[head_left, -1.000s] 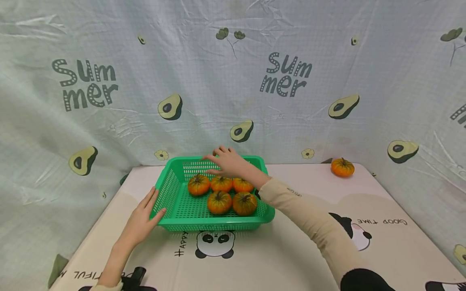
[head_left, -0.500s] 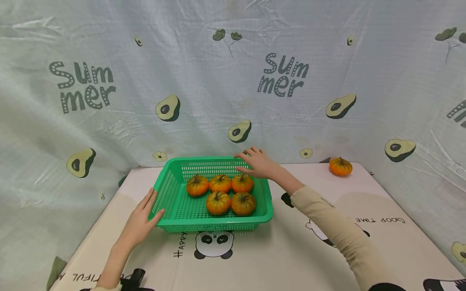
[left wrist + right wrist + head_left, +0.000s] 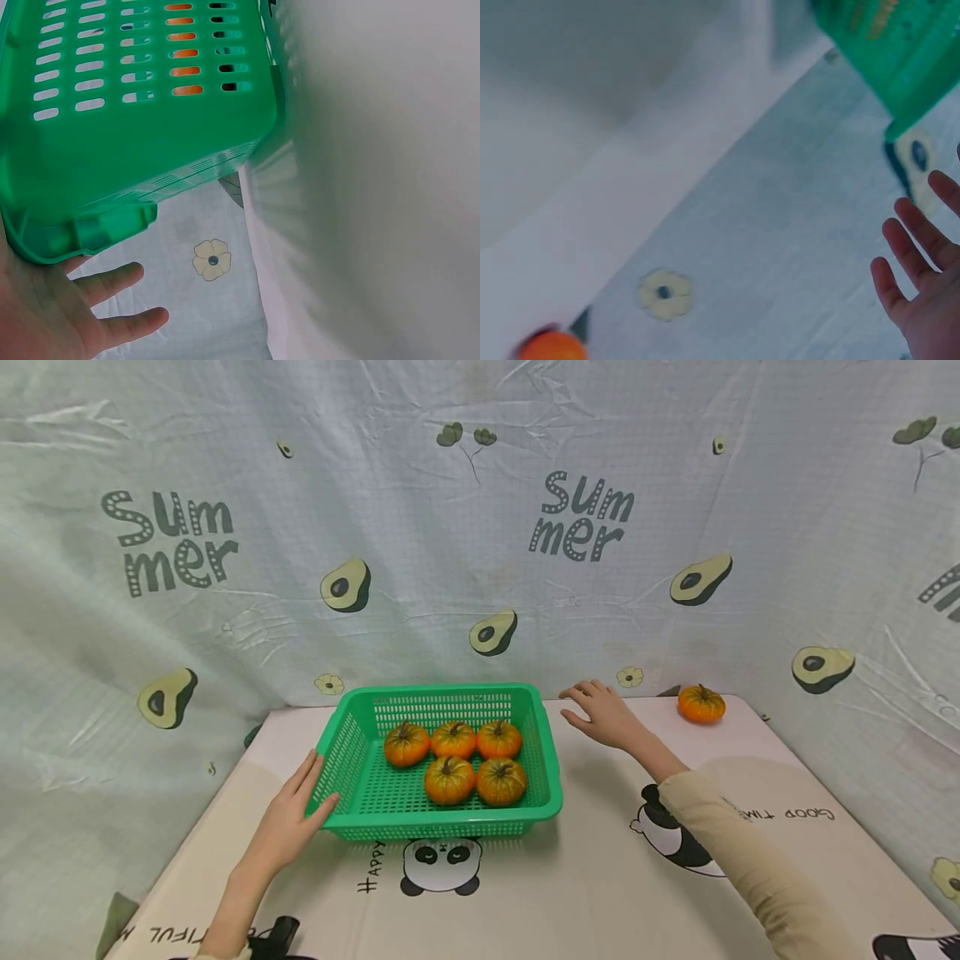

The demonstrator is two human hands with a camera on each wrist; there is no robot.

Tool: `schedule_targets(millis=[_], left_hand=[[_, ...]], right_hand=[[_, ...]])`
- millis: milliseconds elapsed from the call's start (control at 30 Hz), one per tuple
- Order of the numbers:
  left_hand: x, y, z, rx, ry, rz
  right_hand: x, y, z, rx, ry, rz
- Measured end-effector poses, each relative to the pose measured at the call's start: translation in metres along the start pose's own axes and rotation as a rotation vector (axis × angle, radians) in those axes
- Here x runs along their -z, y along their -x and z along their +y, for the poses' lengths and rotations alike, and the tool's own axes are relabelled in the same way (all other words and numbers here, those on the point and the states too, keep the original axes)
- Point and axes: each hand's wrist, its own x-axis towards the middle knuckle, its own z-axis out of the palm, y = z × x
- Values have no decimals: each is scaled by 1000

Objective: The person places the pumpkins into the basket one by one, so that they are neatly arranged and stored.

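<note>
A green plastic basket stands on the table with several small orange pumpkins inside, among them a front pumpkin and a back-left pumpkin. My left hand rests against the basket's left rim, its fingers extended; in the left wrist view the fingers reach past the rim. To the right of the basket, above the table, my right hand holds nothing, and its fingers are spread and slightly bent. A single pumpkin sits at the table's far right corner, beyond the right hand.
A light table cover with panda prints lies under the basket. Behind the table hangs a pale curtain printed with avocados, and it also closes off both sides. A dark object lies by the left wrist.
My right hand has moved from above the basket out over its right side toward the right. The left hand stays at the rim, and the pumpkins keep their places.
</note>
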Motion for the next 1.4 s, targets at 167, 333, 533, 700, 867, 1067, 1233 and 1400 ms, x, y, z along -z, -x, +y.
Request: schedule_targets(millis=[167, 333, 533, 700, 867, 1067, 1233, 1400], left_hand=[[1, 0, 1, -6, 2, 2], [2, -1, 3, -7, 5, 3], [3, -2, 3, -5, 0, -2], [1, -2, 0, -14, -5, 8], [1, -2, 0, -9, -11, 9], [2, -1, 0, 2, -6, -14], [2, 0, 1, 1, -12, -13], [2, 0, 1, -1, -12, -15]], right_hand=[[-9, 21, 31, -75, 36, 66], [-13, 37, 58, -145, 59, 127], [-14, 56, 86, -260, 42, 134], [-14, 69, 110, -351, 51, 160], [-11, 80, 129, -458, 77, 231], [-6, 89, 145, -598, 106, 192], [-2, 93, 156, -641, 92, 129], [-1, 94, 162, -685, 80, 35]])
